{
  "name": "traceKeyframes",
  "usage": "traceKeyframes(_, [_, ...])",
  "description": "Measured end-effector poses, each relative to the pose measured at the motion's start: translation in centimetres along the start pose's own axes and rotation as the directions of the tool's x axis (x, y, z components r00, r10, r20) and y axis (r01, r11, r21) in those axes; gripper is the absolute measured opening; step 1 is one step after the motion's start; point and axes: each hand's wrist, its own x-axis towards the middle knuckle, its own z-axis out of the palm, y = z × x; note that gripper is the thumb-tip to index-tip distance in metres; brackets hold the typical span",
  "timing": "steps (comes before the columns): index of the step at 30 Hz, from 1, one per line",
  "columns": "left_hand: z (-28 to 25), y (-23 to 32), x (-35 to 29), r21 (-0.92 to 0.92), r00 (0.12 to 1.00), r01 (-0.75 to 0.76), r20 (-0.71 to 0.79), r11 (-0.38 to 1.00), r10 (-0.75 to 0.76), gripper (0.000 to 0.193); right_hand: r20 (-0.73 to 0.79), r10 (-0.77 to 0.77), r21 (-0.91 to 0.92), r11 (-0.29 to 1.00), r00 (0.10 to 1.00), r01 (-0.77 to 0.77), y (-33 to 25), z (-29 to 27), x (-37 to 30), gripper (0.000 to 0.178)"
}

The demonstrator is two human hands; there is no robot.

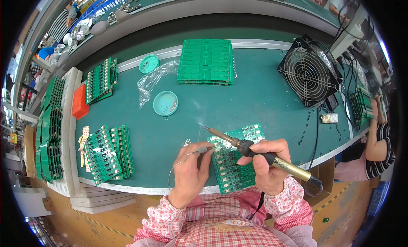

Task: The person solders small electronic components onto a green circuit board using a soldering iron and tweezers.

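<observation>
My right hand (270, 162) grips a soldering iron (276, 160) with a dark sleeve and brass-coloured rear. Its tip points up and left, above the circuit board panel, and a wisp of smoke hangs beyond it. Between the thumb and fingers of my left hand (189, 172) is solder wire (170, 175), its thin line looping down past the wrist; a slim grey piece shows at the fingertips. Beneath both hands lies a green circuit board panel (229, 172) with rows of small components, partly covered by my right hand. White bits (186, 142) lie beside my left hand.
Board stacks (205, 62) stand at the back and left (104, 155). Turquoise dishes (165, 103), a crumpled plastic bag (155, 79) and a red box (80, 101) lie about. A black fan (310, 73) stands back right, its cable nearby. Another person's arm (372, 141) is far right.
</observation>
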Motion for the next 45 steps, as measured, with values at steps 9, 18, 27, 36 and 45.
traceKeyframes(9, [0.0, 0.1, 0.3, 0.017, 1.000, -0.012, -0.012, 1.000, 0.012, 0.006, -0.069, 0.270, -0.170, 0.946, 0.961, -0.278, -0.1, -1.8, -2.6, 0.010])
traceKeyframes(18, [0.2, -0.3, 0.1, 0.000, 0.999, -0.033, -0.018, 0.999, 0.033, 0.018, 0.033, 0.254, -0.252, 0.938, 0.967, -0.238, -0.1, -1.4, -1.9, 0.011])
traceKeyframes(27, [0.0, -0.1, 0.2, 0.006, 0.999, -0.026, -0.023, 1.000, 0.026, 0.011, 0.084, 0.106, -0.340, 0.938, 0.991, -0.071, 0.8, -1.1, -2.3, 0.013])
traceKeyframes(36, [0.0, 0.0, 0.2, 0.006, 1.000, -0.005, -0.014, 1.000, 0.005, 0.009, 0.143, -0.014, -0.349, 0.935, 0.990, 0.064, 1.4, -1.2, -2.7, 0.021])
traceKeyframes(45, [0.1, -0.2, 0.2, 0.002, 0.999, -0.025, -0.024, 1.000, 0.025, 0.015, 0.345, -0.109, -0.424, 0.868, 0.932, 0.258, 0.1, -1.3, -1.3, 0.022])
